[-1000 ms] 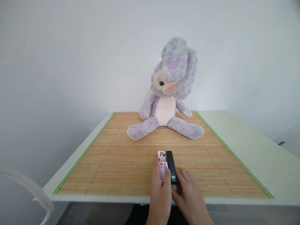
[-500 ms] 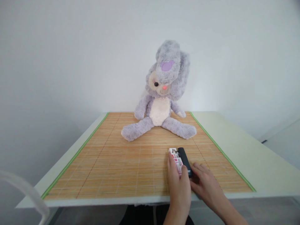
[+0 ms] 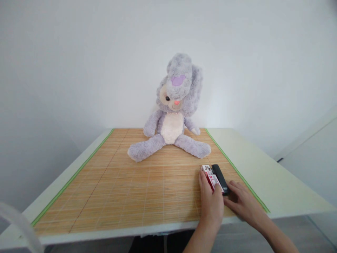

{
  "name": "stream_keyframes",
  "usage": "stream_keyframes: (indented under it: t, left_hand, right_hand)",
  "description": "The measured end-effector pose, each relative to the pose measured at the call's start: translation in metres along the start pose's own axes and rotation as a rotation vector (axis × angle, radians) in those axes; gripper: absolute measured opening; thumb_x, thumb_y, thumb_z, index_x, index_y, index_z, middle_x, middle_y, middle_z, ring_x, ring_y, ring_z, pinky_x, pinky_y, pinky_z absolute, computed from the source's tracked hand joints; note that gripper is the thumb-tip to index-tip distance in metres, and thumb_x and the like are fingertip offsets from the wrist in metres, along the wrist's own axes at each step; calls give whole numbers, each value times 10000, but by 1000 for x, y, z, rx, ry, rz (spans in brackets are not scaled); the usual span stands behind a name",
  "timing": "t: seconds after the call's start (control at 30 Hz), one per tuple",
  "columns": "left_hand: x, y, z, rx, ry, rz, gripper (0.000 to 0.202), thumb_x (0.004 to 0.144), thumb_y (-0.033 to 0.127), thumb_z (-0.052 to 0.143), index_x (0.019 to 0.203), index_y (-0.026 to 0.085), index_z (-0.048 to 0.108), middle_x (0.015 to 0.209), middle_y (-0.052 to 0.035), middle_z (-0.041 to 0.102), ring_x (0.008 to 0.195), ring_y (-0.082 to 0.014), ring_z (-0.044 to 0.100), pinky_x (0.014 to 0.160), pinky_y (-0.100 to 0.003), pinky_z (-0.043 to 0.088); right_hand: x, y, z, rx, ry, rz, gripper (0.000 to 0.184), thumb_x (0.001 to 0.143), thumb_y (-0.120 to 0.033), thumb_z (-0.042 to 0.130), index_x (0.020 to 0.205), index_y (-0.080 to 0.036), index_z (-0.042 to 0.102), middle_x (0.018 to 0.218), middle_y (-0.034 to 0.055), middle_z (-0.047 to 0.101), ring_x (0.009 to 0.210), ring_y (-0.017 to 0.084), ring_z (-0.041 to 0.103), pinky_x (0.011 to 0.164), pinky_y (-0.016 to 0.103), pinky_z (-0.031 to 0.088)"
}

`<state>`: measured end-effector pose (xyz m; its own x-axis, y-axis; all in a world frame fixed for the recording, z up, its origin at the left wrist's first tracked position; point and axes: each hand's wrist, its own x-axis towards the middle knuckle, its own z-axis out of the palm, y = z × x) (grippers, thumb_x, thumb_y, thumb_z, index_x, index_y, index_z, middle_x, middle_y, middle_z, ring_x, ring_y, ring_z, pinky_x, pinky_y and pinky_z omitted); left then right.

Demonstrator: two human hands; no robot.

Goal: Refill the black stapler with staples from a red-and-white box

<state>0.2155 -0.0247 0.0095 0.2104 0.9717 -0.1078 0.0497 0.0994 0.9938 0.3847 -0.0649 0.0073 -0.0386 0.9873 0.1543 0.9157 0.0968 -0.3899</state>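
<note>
My left hand point(image 3: 212, 202) is closed around two small white-and-red printed boxes, its thumb on the near side and its fingers along the left. One box point(image 3: 206, 169) lies farther from me, and the other box point(image 3: 216, 182) lies nearer. Right beside them is a long black stapler point(image 3: 219, 178), side by side with the boxes on the bamboo mat point(image 3: 142, 189). My right hand point(image 3: 243, 202) has the stapler's near end between thumb and fingers. Part of the boxes is hidden under my left hand.
A grey-lilac plush rabbit point(image 3: 172, 128) sits at the back of the mat against the white wall, legs spread. White table top point(image 3: 263, 168) shows right of the mat's green edge. A pale curved blurred thing point(image 3: 21, 225) crosses the lower left corner.
Both hands have moved to the right over the mat, and the boxes and stapler have shifted along with them. The view has turned slightly, so the rabbit appears farther left.
</note>
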Motion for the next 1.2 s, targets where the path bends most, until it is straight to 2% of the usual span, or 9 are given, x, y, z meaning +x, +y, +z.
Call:
stream_keyframes:
  t: [0.07,0.13,0.23,0.33,0.5,0.87,1.13,1.2]
  left_hand:
    - [3,-3,-19,76,13,77,724,969,246,431,1651,203,191,1729,-53,213,1601,-204,200,1325,-393,200]
    - [9,-3,-44,226,0,219,651,971,224,420,1611,234,303,1688,-46,328,1566,-191,302,1310,-387,267]
    - [20,2,-80,566,-110,443,630,949,249,500,1569,234,391,1638,-67,416,1520,-225,382,1301,-431,296]
    - [28,8,-100,682,-231,541,668,895,357,653,1529,252,470,1609,-56,466,1511,-258,393,1326,-456,223]
    - [30,13,-101,738,-298,603,675,918,477,655,1541,325,446,1631,-2,440,1539,-229,349,1332,-455,154]
    - [28,14,-100,760,-303,600,677,916,448,660,1545,334,440,1639,0,424,1549,-236,333,1323,-456,152]
    - [23,13,-100,742,-250,582,600,923,406,648,1496,287,512,1583,-29,506,1501,-243,409,1323,-446,190]
    - [20,14,-102,747,-251,576,585,928,411,639,1486,277,529,1578,-35,512,1502,-243,411,1324,-440,200]
  right_hand:
    - [-3,4,1,6,16,10,447,900,-577,673,1208,-254,687,1039,84,676,1009,292,616,901,420,505]
    - [-5,7,2,23,18,10,505,921,-586,648,1319,-275,644,1099,86,674,1071,297,611,959,431,499]
    - [-7,7,2,48,7,4,450,955,-569,605,1312,-298,658,1132,81,671,1096,292,614,982,424,500]
    - [-8,4,2,59,18,17,414,955,-569,600,1249,-293,694,1084,77,678,1055,287,626,946,419,517]
    - [-8,0,1,45,17,6,390,962,-567,589,1192,-278,713,1049,81,677,1024,287,625,916,425,519]
    - [-7,-2,-1,16,31,1,366,961,-528,585,1151,-252,731,1018,86,691,986,283,647,883,405,536]
    - [-9,-1,4,23,49,27,423,952,-532,579,1225,-233,699,1039,98,690,1025,298,649,917,417,528]
    - [-10,-1,3,68,86,44,504,931,-556,604,1317,-236,657,1083,103,695,1054,305,650,932,420,532]
